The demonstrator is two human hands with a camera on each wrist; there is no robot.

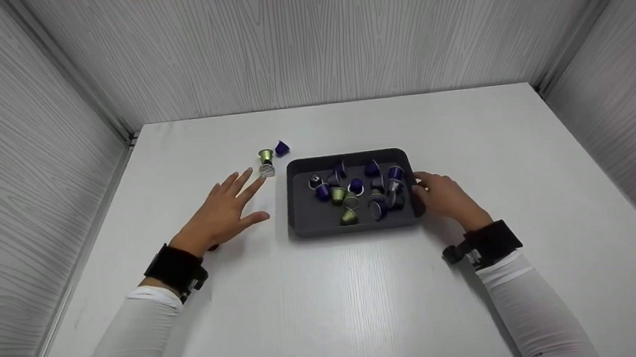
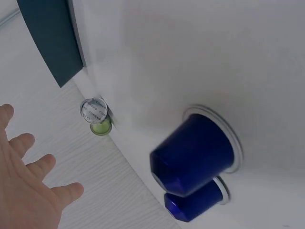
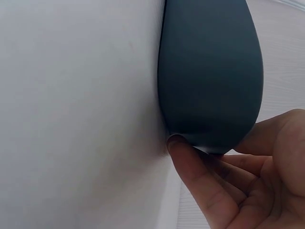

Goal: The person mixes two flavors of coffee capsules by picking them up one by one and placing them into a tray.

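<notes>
My left hand (image 1: 217,216) is stretched over the table with its fingers spread, holding nothing. Just past its fingertips are a coffee capsule with a printed silver lid (image 1: 266,171) and a green coffee capsule (image 1: 266,155). A purple coffee capsule (image 1: 282,148) lies beside them. Two blue capsules (image 2: 198,152) show large in the left wrist view; in the head view the left wrist mostly hides that spot. My right hand (image 1: 442,195) grips the right end of a dark grey tray (image 1: 321,227), fingers and thumb at its edge. Several purple, green and dark capsules (image 1: 339,195) lie jumbled inside.
The tray stands on a white table (image 1: 327,312) in front of a pale wood-grain wall (image 1: 308,45). Similar panels (image 1: 26,165) rise at the left and right sides. A dark strap with a small device (image 1: 176,269) sits on each wrist.
</notes>
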